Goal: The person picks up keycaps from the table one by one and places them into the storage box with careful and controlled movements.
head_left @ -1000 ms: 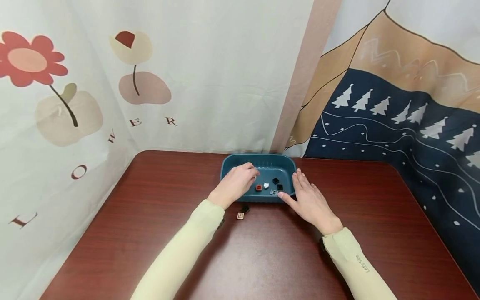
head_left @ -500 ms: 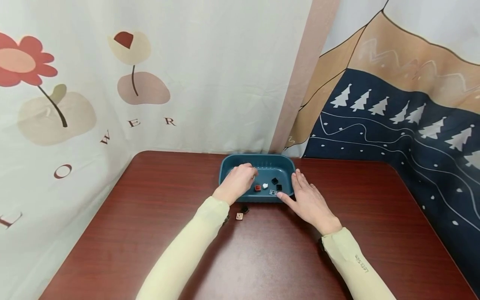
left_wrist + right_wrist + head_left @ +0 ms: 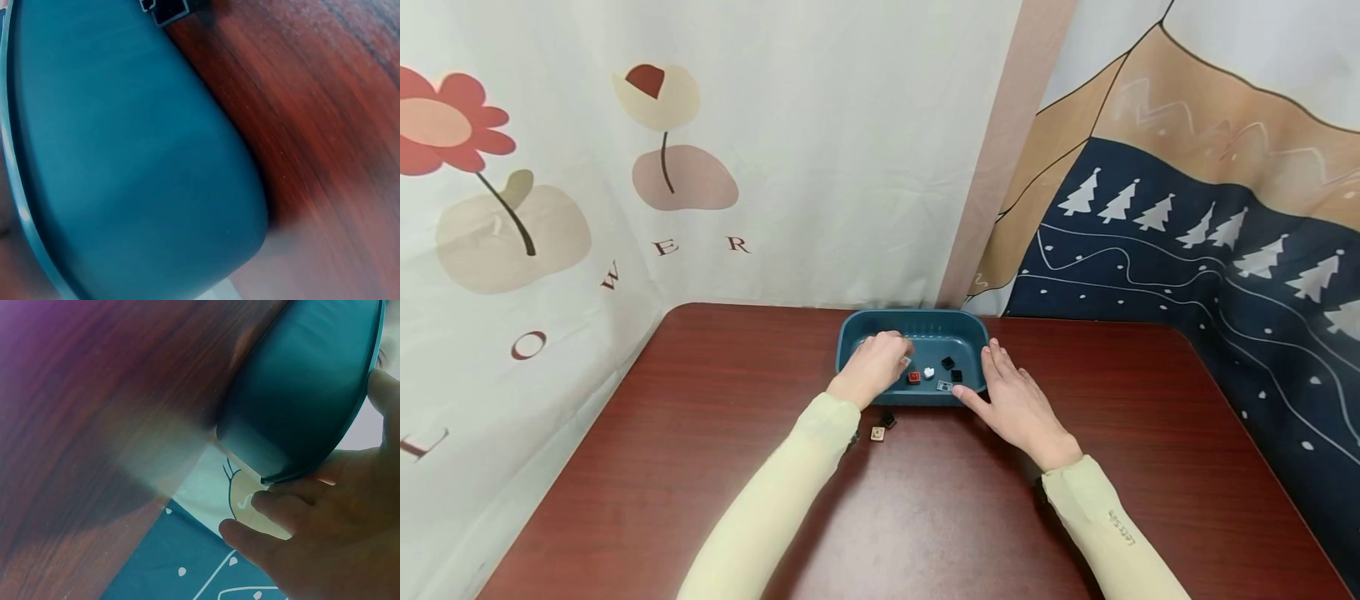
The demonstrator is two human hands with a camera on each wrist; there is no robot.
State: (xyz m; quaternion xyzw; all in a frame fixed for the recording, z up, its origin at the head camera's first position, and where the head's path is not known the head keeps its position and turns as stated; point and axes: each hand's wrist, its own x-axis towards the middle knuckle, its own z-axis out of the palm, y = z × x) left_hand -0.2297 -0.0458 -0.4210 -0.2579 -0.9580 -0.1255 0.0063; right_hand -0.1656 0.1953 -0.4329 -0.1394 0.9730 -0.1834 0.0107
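Note:
A blue-green plastic tray [image 3: 917, 398] stands at the table's far edge. My left hand [image 3: 874, 367] reaches over its left part, fingers curled down, pinching a small pale piece [image 3: 906, 362] that looks like a keycap; the fingers mostly hide it. In the tray lie a red keycap [image 3: 913, 377], a white shaped piece [image 3: 928, 373], two black keycaps [image 3: 948, 363] and a clear, pale-outlined piece [image 3: 945, 386]. My right hand [image 3: 1018, 404] rests against the tray's right end, fingers straight along the outside, thumb on the front rim. The left wrist view shows the tray's outer wall [image 3: 144, 156], not the hand.
In front of the tray, a beige keycap [image 3: 877, 434] and a black keycap [image 3: 889, 421] lie close together on the red-brown table [image 3: 925, 517]. A pale printed curtain [image 3: 820, 167] hangs behind, with a navy tree-patterned cloth [image 3: 1150, 258] at the right.
The left hand stays over the tray, its fingertips dipping slightly with the pale piece. The right hand keeps its place on the tray. The head view has shifted slightly.

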